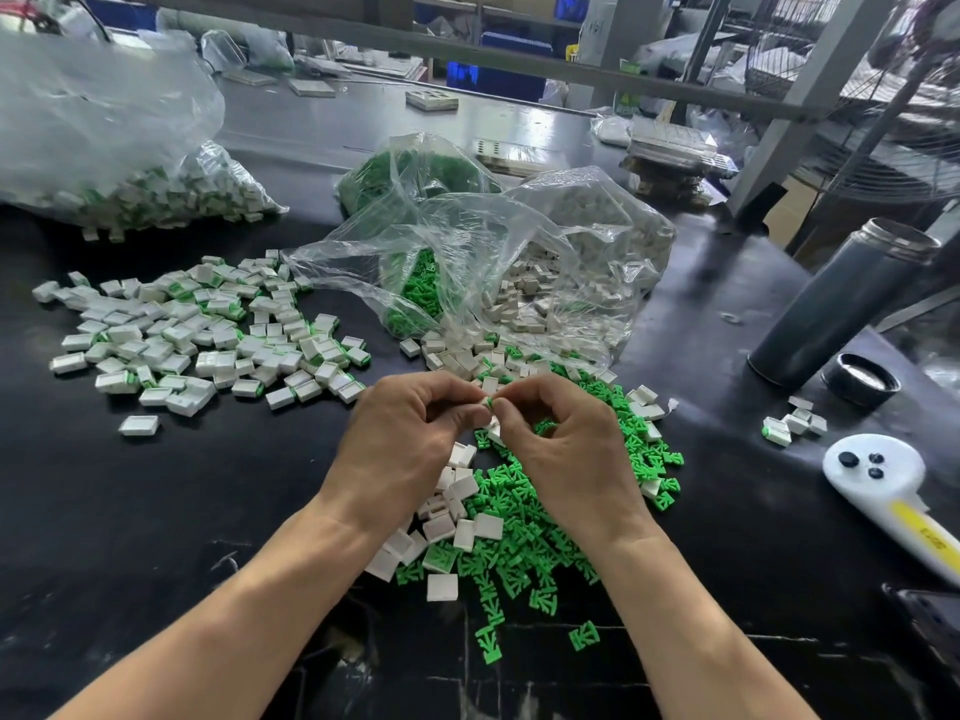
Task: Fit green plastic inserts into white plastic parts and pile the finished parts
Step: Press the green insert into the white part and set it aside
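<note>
My left hand [400, 444] and my right hand [566, 449] meet at the middle of the black table, fingertips together, pinching one small white part [488, 402] with a bit of green showing at its edge. More white shows under my right fingers. Below my hands lies a heap of loose green inserts [524, 543] mixed with bare white parts [447, 511]. To the left spreads the pile of finished parts [197, 330], white with green ends.
An open clear bag [493, 272] spilling green inserts and white parts lies behind my hands. Another bag of finished parts [130, 163] sits far left. A dark flask [836, 304], its cap [862, 379] and a white controller [883, 485] stand at right.
</note>
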The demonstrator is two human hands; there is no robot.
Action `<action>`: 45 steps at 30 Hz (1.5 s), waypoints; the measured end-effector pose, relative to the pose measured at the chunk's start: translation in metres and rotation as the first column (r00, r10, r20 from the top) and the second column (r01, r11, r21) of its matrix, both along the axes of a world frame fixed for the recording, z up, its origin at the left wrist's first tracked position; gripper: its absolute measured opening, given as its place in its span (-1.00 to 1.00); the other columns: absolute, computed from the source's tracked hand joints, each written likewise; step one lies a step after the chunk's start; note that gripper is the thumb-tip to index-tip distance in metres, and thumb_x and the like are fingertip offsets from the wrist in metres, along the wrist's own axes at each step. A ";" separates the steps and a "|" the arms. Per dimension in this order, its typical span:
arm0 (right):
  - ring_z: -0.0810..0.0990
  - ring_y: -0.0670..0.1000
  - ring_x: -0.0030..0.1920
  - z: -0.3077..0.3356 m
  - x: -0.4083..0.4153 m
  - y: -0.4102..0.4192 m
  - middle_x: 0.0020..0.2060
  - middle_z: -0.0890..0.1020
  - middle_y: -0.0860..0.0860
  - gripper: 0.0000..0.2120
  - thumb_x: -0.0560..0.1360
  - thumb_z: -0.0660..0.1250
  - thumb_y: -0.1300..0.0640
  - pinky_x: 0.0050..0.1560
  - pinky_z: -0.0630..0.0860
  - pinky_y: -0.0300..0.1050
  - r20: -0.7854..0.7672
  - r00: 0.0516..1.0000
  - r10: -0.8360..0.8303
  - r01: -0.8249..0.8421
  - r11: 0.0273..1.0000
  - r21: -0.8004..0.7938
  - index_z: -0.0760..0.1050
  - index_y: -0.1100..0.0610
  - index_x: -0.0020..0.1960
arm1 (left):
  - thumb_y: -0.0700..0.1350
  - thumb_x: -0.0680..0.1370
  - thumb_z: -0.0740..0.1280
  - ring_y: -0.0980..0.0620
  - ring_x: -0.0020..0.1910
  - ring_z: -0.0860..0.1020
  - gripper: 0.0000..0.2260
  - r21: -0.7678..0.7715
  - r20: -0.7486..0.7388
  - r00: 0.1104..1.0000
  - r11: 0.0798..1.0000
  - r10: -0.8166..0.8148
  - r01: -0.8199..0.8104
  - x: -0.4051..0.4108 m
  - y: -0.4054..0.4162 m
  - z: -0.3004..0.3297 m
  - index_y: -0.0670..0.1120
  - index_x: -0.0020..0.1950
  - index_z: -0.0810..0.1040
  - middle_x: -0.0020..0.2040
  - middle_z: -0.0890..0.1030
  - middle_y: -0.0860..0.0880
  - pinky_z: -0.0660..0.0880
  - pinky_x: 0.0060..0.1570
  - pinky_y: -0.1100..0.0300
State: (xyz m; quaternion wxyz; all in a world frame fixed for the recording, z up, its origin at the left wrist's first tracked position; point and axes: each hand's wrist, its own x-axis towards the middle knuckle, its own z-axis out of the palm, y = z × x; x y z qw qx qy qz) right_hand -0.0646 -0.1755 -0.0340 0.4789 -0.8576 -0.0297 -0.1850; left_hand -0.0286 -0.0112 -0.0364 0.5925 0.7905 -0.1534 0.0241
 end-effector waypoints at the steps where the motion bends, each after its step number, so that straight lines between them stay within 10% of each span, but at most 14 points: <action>1: 0.64 -0.18 -0.19 0.000 0.000 -0.001 -0.23 0.66 -0.16 -0.94 0.55 0.48 0.15 -0.22 0.49 -0.43 0.009 1.000 -0.009 0.009 1.000 -0.019 0.65 0.01 -0.03 | -0.20 0.52 0.52 0.20 -0.14 0.69 -0.87 0.010 0.005 1.000 1.000 -0.001 0.001 0.000 0.000 0.000 0.03 -0.03 0.75 -0.18 0.73 0.16 0.56 -0.14 0.38; 33: 0.68 -0.10 -0.26 0.000 0.001 0.005 -0.26 0.67 -0.07 -0.92 0.56 0.43 0.21 -0.23 0.61 -0.20 -0.003 1.000 -0.030 0.030 0.996 -0.088 0.58 0.05 -0.06 | -0.13 0.50 0.54 0.22 -0.14 0.65 -0.89 0.225 0.182 0.982 0.970 0.049 -0.090 -0.001 0.000 0.001 0.07 -0.02 0.74 -0.17 0.70 0.21 0.62 -0.07 0.10; 37: 0.72 -0.02 -0.24 -0.001 0.002 0.002 -0.26 0.70 -0.01 -0.93 0.59 0.43 0.21 -0.15 0.70 -0.06 -0.077 0.996 0.037 -0.027 0.992 0.126 0.62 0.06 -0.01 | -0.16 0.52 0.52 0.27 -0.16 0.65 -0.87 0.156 0.125 0.991 0.985 0.051 -0.070 0.002 0.000 -0.002 0.08 -0.03 0.72 -0.19 0.69 0.25 0.53 -0.16 0.37; 45: 0.71 0.07 -0.24 0.002 -0.001 0.000 -0.22 0.73 0.04 -0.89 0.58 0.43 0.29 -0.19 0.68 -0.12 -0.135 0.983 0.124 -0.067 0.928 0.368 0.66 0.10 0.02 | -0.18 0.52 0.52 0.08 -0.14 0.68 -0.88 -0.083 -0.044 0.999 0.996 -0.021 0.017 0.005 0.002 0.000 0.02 -0.04 0.66 -0.16 0.71 0.03 0.64 -0.09 0.14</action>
